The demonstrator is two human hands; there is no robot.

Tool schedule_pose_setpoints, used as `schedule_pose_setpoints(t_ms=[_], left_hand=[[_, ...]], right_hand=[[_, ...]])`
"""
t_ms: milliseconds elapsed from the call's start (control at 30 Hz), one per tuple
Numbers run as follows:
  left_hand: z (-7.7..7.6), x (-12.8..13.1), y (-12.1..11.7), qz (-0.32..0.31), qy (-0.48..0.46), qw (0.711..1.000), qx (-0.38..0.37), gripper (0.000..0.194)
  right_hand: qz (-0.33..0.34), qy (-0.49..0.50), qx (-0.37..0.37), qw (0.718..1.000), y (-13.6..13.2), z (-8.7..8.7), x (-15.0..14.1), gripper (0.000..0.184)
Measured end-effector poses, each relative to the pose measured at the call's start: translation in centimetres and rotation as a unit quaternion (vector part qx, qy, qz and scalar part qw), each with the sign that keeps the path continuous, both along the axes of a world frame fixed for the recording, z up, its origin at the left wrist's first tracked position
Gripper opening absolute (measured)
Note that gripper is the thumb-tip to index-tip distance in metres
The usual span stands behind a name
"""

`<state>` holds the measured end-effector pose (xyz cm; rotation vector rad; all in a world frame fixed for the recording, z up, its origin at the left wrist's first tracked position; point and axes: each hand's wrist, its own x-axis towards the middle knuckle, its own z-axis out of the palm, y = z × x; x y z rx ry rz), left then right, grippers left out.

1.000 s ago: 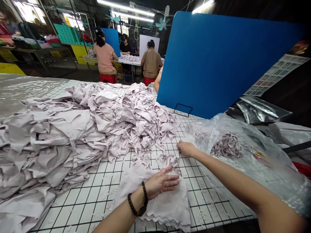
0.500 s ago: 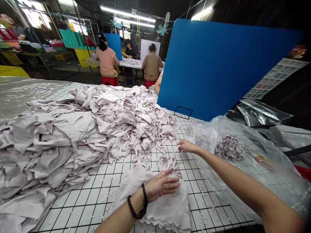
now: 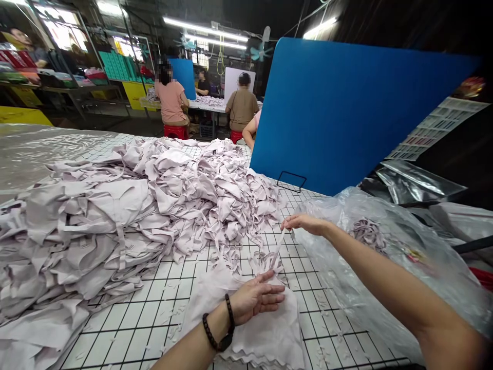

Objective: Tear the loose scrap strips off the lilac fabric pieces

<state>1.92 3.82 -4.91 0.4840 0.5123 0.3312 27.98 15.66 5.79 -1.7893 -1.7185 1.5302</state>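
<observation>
A stack of pale lilac cloth pieces (image 3: 265, 336) with wavy lower edges lies in front of me. On top of it rests my left hand (image 3: 259, 297), fingers spread and palm turned partly sideways. Beyond the stack, my right hand (image 3: 302, 224) pinches the end of a narrow cloth strap (image 3: 282, 240). That strap runs taut down to the bunched straps (image 3: 265, 261) at the stack's far edge. A large heap of the same lilac cloth pieces (image 3: 154, 200) spreads to the left and beyond.
A clear plastic bag (image 3: 346, 277) holding a bundle of straps lies at right. Behind it stands a tall blue panel (image 3: 346, 113) near a black wire stand (image 3: 291, 181). Scraps dot the grid-lined table (image 3: 150, 308). Several people sit working farther back.
My right hand has risen slightly and drawn the strap up into a straighter line. My left hand stays flat on the stack. The view has tilted up a little.
</observation>
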Motion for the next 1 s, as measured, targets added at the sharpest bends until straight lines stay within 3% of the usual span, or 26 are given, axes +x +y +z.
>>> schedule_pose_setpoints(t_ms=[200,333,400,467,533,600,667,733,833,900,1000], left_hand=[[-0.3,0.1,-0.1,0.004,0.000,1.000,-0.001,0.076],[-0.2,-0.1,0.1,-0.002,-0.015,1.000,-0.014,0.070],[0.2,-0.1,0.2,-0.005,-0.041,0.999,-0.035,0.064],[0.6,-0.1,0.2,-0.005,-0.073,0.996,-0.059,0.062],[0.9,0.3,0.1,0.016,-0.094,0.993,-0.075,0.054],[1.0,0.7,-0.1,0.068,-0.076,0.992,-0.072,0.038],[1.0,1.1,-0.3,0.120,-0.026,0.991,-0.055,0.027],[1.1,1.3,-0.3,0.144,0.015,0.989,-0.034,0.027],[1.8,1.4,-0.1,0.150,0.022,0.988,-0.008,0.028],[2.5,1.5,0.0,0.147,0.023,0.989,0.015,0.026],[3.2,1.7,0.0,0.124,0.026,0.991,0.049,0.028]], right_hand=[[0.036,-0.087,0.067,0.993,0.9,2.6,0.9,0.016],[0.027,-0.182,0.205,0.961,-1.7,3.2,-1.5,0.017],[0.040,-0.215,0.304,0.927,-4.7,2.3,-3.8,0.016],[0.117,-0.257,0.395,0.874,-8.4,0.5,-6.2,0.021],[0.206,-0.290,0.444,0.822,-12.1,-1.5,-8.3,0.024],[0.243,-0.298,0.475,0.792,-15.1,-3.2,-9.7,0.028],[0.231,-0.275,0.475,0.803,-17.2,-4.0,-10.3,0.030],[0.164,-0.210,0.442,0.857,-18.2,-3.9,-10.0,0.029],[-0.015,-0.091,0.327,0.940,-18.3,-3.2,-8.9,0.024],[-0.104,-0.040,0.241,0.964,-17.8,-3.2,-8.2,0.026],[-0.119,-0.003,0.163,0.979,-17.0,-4.1,-8.0,0.025]])
